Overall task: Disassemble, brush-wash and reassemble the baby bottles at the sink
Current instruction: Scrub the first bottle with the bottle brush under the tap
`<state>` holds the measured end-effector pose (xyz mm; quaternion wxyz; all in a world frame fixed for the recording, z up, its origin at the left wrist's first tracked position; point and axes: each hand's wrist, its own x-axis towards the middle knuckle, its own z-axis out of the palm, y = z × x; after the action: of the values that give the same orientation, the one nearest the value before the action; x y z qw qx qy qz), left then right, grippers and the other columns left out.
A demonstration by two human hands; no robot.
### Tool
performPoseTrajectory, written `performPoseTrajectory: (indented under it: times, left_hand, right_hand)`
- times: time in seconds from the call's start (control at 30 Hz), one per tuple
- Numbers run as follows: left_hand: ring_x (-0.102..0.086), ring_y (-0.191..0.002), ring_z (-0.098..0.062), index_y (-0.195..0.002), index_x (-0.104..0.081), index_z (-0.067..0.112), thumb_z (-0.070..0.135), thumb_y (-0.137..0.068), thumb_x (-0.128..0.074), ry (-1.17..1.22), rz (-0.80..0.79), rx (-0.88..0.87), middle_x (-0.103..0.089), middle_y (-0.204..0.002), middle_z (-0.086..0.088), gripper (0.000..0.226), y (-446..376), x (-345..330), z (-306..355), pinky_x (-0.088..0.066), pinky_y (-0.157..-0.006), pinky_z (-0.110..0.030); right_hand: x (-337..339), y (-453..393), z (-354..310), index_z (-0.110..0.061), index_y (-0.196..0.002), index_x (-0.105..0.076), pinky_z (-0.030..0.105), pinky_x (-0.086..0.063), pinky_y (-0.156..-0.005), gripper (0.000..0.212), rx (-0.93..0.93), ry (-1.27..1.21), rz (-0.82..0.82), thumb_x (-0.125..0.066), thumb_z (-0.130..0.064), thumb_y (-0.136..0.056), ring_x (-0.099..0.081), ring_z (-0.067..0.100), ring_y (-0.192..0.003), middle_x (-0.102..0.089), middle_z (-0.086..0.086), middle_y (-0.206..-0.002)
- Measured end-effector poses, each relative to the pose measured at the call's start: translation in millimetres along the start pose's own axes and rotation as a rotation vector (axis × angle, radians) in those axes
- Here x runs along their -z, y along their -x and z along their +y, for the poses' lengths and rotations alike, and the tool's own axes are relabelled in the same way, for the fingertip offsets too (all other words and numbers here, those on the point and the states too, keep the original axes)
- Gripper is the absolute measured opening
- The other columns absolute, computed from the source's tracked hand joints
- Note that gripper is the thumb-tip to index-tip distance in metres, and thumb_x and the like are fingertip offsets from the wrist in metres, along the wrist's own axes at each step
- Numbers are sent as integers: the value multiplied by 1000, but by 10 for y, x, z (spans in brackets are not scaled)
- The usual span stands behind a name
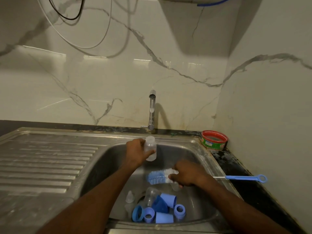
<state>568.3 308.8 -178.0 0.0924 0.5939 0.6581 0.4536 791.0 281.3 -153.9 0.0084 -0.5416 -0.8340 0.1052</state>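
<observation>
Over the sink basin (199,159), our left hand (137,152) grips a clear baby bottle (150,149) upright beneath the faucet (152,112). Just below it, our right hand (187,174) grasps the bottle brush (159,176) near its bristles. Blue collars and caps (158,211) lie at the drain.

— What have you got there?
— My left hand (135,153) grips a clear bottle (150,148) upright under the tap (152,110); my right hand (187,174) holds the bottle brush (160,176) by its bristles.
— And below?
— Blue caps and rings (162,211) lie in the sink (202,166).
</observation>
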Motion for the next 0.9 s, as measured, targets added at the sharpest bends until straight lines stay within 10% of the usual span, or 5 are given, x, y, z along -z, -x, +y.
performPoseTrajectory:
  times: [0.47, 0.9]
  left_hand:
    - [-63, -99, -9, -115, -66, 16, 32, -77, -87, 9, -21, 32, -62, -105, 10, 46, 4, 13, -31, -54, -87, -25]
    - [-57, -118, -18, -146, -48, 15, 36, -94, -68, 5, -146, -91, -58, -139, -10, 59, 27, 4, -8, -42, -84, -16]
  right_hand:
    - [-16, 19, -20, -23, -118, -64, 25, -54, -75, 30, -18, -41, 8, -58, -45, -99, -70, 7, -79, -72, -2, -100]
    - [53, 55, -13, -21, -120, -63, 19, -42, -60, 30, -31, -53, 13, -55, -43, -101, -61, 1, -68, -67, -5, -92]
